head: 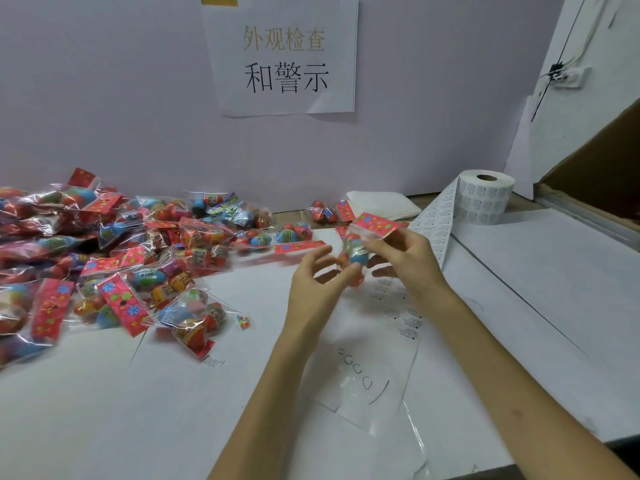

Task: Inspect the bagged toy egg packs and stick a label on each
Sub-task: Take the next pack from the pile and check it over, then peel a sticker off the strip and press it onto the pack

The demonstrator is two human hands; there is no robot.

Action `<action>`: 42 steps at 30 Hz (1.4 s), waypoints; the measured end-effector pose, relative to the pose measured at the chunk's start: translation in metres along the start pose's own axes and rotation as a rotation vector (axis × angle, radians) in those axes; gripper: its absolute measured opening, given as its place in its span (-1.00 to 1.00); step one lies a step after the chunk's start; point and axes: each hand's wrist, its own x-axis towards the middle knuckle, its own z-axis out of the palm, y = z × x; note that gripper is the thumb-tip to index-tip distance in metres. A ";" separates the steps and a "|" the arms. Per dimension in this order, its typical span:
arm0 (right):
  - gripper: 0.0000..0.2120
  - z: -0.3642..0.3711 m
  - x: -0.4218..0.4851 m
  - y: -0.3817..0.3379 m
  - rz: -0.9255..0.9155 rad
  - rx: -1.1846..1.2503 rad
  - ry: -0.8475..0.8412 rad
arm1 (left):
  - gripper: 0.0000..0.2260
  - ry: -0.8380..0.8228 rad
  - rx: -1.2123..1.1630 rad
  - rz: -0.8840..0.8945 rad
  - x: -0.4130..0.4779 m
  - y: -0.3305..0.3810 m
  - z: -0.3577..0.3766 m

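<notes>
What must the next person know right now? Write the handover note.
Right hand pinches one egg pack in the air. Left hand, fingers loose, touches its lower end.
Big pile of packs lies on the left of the table. Label roll stands right rear, its strip trailing toward the hands.
Done: cannot tell which packs carry labels.
Left: finish checking the held pack, label it, then work through the pile.

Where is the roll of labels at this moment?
In the head view the label roll stands at the back right, just right of a folded white stack; its strip trails toward the right hand.
</notes>
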 end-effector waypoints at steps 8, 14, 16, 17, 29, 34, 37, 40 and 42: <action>-0.84 -0.009 0.003 0.002 -0.039 -0.067 -0.287 | -0.71 0.146 -0.126 -0.167 0.008 -0.009 -0.008; -0.81 -0.044 0.011 0.014 -0.013 -0.764 -0.285 | -0.69 0.112 -0.193 -0.317 0.005 -0.004 -0.012; -0.73 -0.047 0.009 0.018 0.095 -0.806 -0.409 | -0.67 0.087 -0.249 -0.362 0.005 -0.003 -0.010; -0.71 -0.047 0.008 0.020 0.114 -0.820 -0.440 | -0.66 0.081 -0.298 -0.377 0.005 -0.003 -0.009; -0.92 -0.038 0.011 0.027 0.021 -0.849 -0.350 | -0.80 -0.085 -0.488 -0.535 0.004 -0.001 -0.010; -0.94 -0.041 0.011 0.024 0.002 -0.823 -0.359 | -0.76 -0.100 -0.442 -0.554 0.005 -0.002 -0.008; -0.87 -0.043 0.012 0.025 0.008 -0.827 -0.348 | -0.74 -0.111 -0.419 -0.538 0.005 -0.003 -0.008; -0.80 -0.044 0.014 0.026 0.006 -0.840 -0.339 | -0.79 -0.106 -0.409 -0.532 0.005 -0.004 -0.008; -0.80 -0.043 0.014 0.027 0.003 -0.844 -0.337 | -0.79 -0.102 -0.404 -0.529 0.005 -0.004 -0.008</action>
